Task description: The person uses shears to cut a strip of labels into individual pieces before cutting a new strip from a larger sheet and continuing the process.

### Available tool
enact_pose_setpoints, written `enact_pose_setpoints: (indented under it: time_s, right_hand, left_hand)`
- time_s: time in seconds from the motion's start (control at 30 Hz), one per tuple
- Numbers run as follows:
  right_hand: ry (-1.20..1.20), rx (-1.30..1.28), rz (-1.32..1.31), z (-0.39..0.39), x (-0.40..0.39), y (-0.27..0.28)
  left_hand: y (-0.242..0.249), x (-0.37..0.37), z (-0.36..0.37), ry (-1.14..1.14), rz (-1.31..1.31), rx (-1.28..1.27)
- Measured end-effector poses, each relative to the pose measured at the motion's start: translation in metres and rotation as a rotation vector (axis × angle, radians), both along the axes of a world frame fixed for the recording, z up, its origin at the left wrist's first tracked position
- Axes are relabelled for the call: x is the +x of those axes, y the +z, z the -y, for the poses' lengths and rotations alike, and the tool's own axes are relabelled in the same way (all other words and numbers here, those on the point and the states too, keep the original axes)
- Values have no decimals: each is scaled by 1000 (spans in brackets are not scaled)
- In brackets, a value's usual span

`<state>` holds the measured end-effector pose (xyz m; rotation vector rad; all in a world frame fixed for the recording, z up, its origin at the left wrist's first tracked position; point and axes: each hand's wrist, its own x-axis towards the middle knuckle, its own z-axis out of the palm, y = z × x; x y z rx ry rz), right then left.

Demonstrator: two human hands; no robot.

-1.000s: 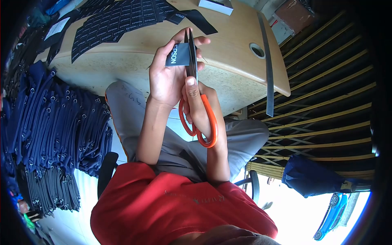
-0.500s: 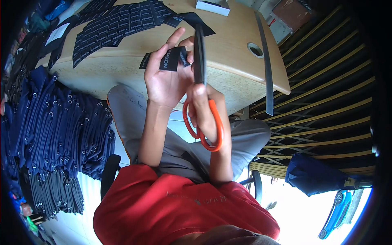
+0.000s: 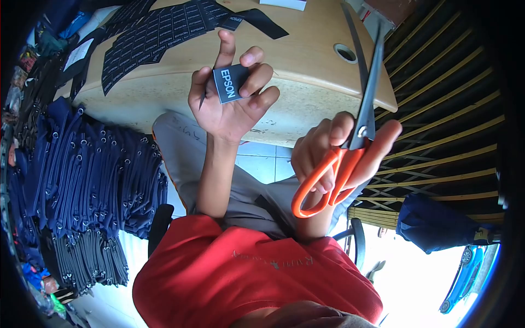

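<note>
A red shirt (image 3: 251, 279) fills the bottom of the head view, with grey trousers (image 3: 240, 199) spread beyond it and a black armrest (image 3: 160, 229) on the person's left. Above the lap, the right hand (image 3: 314, 153) holds orange-handled scissors (image 3: 362, 132): its grip is loose, with one fingertip beside the pivot, another finger stretched along the opposite side, and fingertips showing at the handle loop. The blades lie close together, pointing up and away from the body. The left hand (image 3: 232, 112) is turned palm up, well apart from the scissors, its index finger extended and its other fingers curled and spaced. Those curled fingers keep a dark EPSON label (image 3: 229, 83) over the palm, its lettering facing the camera, while a small dark piece (image 3: 204, 94) stands nearly edge-on beside the thumb; whether the thumb pinches it, I cannot tell. To the left hang dense rows of navy straps (image 3: 93, 169) with metal rings, and black straps (image 3: 90, 257) beside them. Past the hands is a wooden desk (image 3: 306, 52) bearing overlapping EPSON label sheets (image 3: 158, 33), a plain black strip (image 3: 266, 23), a white box (image 3: 284, 4) and a round cable hole (image 3: 344, 53). A folding gate (image 3: 437, 104) stands on the right, and a blue car (image 3: 464, 279) shows outside.
</note>
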<state>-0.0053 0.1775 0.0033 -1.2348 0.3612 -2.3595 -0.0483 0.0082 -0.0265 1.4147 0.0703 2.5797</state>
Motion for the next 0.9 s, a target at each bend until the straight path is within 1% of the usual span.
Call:
enact_pose_setpoints:
  time_s: [0.1, 0.17, 0.2, 0.23, 0.3, 0.37, 0.4, 0.43, 0.5, 0.57, 0.6, 0.63, 0.67, 0.7, 0.73, 0.77, 0.83, 0.87, 0.9]
  right_hand:
    - [-43, 32, -47, -5, 0, -3]
    - [-274, 157, -31, -3, 5, 1]
    - [-444, 152, 14, 4, 11, -1]
    - [-554, 288, -30, 3, 14, 5]
    - [-626, 461, 30, 5, 22, 10]
    - [-798, 620, 60, 16, 28, 12]
    - [-912, 737, -37, 18, 27, 16]
    - [-999, 874, -53, 20, 30, 22]
    - [-1178, 820, -166, 31, 21, 7]
    - [-1229, 819, -277, 33, 16, 1]
    - [-1247, 850, -277, 34, 15, 2]
    - [-1264, 883, -276, 35, 15, 3]
    - [-1271, 887, -273, 36, 11, 3]
    - [-1298, 880, -347, 36, 7, 1]
    - [-1324, 872, -422, 37, 4, -1]
    - [-1331, 875, -422, 39, 2, -4]
    - [-1372, 859, -410, 45, -4, -11]
    - [-1394, 879, -361, 47, -6, -13]
    - [-1406, 877, -375, 47, -7, -10]
  left_hand:
    - [1, 2, 0, 41, -20, -20]
    - [2, 3, -2, 83, -9, -35]
    - [2, 4, -3, 81, -11, -36]
    - [3, 5, -4, 108, 1, -33]
    - [4, 7, -6, 131, 7, -33]
    - [4, 8, -7, 168, 31, -42]
    - [4, 9, -7, 164, 31, -43]
    - [4, 10, -8, 183, 61, -44]
    - [1, 11, -8, 195, 92, -47]
    - [-3, 10, -8, 271, 127, -67]
    - [-2, 13, -8, 307, 154, -73]
    - [-2, 13, -7, 297, 156, -73]
    - [-3, 12, -6, 373, 163, -121]
    - [-4, 12, -6, 450, 169, -169]
    - [-1, 15, -6, 476, 221, -197]
    - [-2, 15, -7, 469, 219, -195]
    - [-1, 15, -9, 592, 284, -316]
    - [2, 17, -9, 686, 333, -401]
    - [-1, 14, -5, 670, 278, -382]
